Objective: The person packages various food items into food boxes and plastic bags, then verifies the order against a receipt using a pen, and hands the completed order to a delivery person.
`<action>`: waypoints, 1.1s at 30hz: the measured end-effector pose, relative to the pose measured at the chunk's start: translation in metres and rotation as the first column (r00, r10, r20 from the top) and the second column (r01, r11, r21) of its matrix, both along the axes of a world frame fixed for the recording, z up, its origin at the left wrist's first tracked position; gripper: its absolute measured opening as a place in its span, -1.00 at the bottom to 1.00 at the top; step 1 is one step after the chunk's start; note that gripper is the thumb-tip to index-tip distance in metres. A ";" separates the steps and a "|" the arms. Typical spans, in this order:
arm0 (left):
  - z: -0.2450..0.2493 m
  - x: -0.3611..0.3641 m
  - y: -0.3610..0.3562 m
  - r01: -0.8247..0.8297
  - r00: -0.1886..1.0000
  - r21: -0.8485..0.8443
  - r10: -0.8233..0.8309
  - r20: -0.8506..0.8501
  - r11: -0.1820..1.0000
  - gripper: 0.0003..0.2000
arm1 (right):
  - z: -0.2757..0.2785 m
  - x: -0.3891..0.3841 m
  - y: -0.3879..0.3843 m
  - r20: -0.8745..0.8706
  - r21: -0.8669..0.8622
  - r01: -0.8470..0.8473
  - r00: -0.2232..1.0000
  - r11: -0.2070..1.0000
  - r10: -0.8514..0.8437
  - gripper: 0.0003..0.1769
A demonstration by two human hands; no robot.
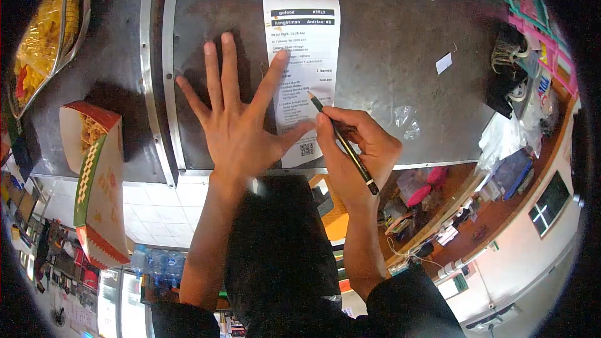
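Observation:
A long white printed receipt (305, 44) lies flat on a grey metal counter (388, 37). My left hand (236, 119) is spread flat on the counter, its index finger and thumb pressing on the receipt's left edge. My right hand (355, 150) grips a dark pencil (343, 143) whose tip touches the receipt's lower right part, near the printed lines above a QR code.
A red and white paper food box (94, 175) stands at the counter's left. A tray of fried food (44, 31) sits at the far left top. A small white slip (444, 62) lies right of the receipt. Cluttered shelves and bags (519, 81) fill the right side.

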State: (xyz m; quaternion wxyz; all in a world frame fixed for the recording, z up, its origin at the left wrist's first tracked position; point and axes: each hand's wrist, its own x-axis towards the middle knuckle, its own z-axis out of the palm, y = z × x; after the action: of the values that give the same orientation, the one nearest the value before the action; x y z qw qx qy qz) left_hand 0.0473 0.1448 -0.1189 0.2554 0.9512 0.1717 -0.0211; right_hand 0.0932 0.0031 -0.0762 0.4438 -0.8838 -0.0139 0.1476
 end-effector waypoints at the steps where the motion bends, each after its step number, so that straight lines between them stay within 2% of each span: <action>1: 0.000 0.000 0.000 0.002 1.000 -0.001 -0.002 -0.003 1.000 -0.12 | 0.000 0.000 0.000 -0.001 -0.001 -0.001 1.000 1.000 0.001 -0.83; 4: 0.002 0.000 0.001 0.007 1.000 -0.003 -0.007 -0.011 1.000 -0.12 | 0.001 0.001 0.001 -0.029 0.013 -0.018 0.999 1.000 0.018 -0.83; 9: 0.000 0.000 0.002 0.011 1.000 0.003 -0.011 -0.005 1.000 -0.11 | -0.001 0.004 -0.002 0.025 -0.039 -0.058 0.998 0.998 0.059 -0.84; 12: 0.001 -0.002 0.001 0.018 1.000 -0.006 -0.018 -0.022 1.000 -0.09 | -0.003 0.011 0.002 0.079 -0.008 -0.007 0.997 1.000 0.007 -0.84; 13: 0.000 -0.002 0.001 0.013 1.000 -0.011 -0.013 -0.010 1.000 -0.08 | -0.006 0.010 0.002 0.132 -0.057 -0.100 0.985 0.993 0.107 -0.86; 14: 0.000 -0.001 0.001 0.007 1.000 -0.015 -0.007 0.005 1.000 -0.07 | -0.004 0.011 0.002 0.137 -0.059 -0.100 0.985 0.993 0.108 -0.86; 16: -0.001 0.000 0.002 0.016 1.000 -0.013 -0.016 -0.004 1.000 -0.05 | 0.003 0.011 0.002 -0.002 -0.033 -0.044 0.999 0.999 0.043 -0.86; 17: -0.001 -0.001 0.002 0.026 1.000 -0.009 -0.026 -0.017 1.000 -0.04 | -0.002 0.013 -0.001 0.064 -0.008 -0.092 0.994 0.996 0.093 -0.87; 21: 0.000 -0.002 0.003 0.026 1.000 -0.010 -0.026 -0.004 1.000 -0.03 | -0.003 0.018 -0.014 0.124 -0.020 -0.047 0.991 0.999 0.049 -0.88; 23: -0.003 -0.004 0.003 0.027 1.000 -0.070 -0.028 -0.009 0.997 0.05 | 0.005 0.013 -0.021 0.077 0.004 0.084 0.993 0.996 -0.085 -0.88; 24: -0.002 -0.004 0.003 0.027 1.000 -0.074 -0.028 -0.011 0.997 0.05 | 0.007 0.008 -0.022 0.075 0.001 0.085 0.994 0.996 -0.084 -0.88; 27: 0.001 -0.002 0.003 0.030 0.999 -0.035 -0.031 -0.024 0.999 0.00 | 0.014 -0.007 -0.022 -0.077 -0.057 0.061 0.995 0.997 -0.065 -0.87; 33: -0.003 -0.003 0.003 0.034 0.999 -0.086 -0.034 -0.004 0.996 0.08 | 0.014 -0.019 -0.018 -0.099 -0.053 0.031 0.994 0.998 -0.037 -0.87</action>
State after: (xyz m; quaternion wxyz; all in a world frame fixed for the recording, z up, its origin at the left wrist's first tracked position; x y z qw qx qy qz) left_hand 0.0439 0.1474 -0.1223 0.2950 0.9422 0.1551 -0.0352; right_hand 0.0742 -0.0150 -0.0619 0.4235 -0.8865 0.0272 0.1844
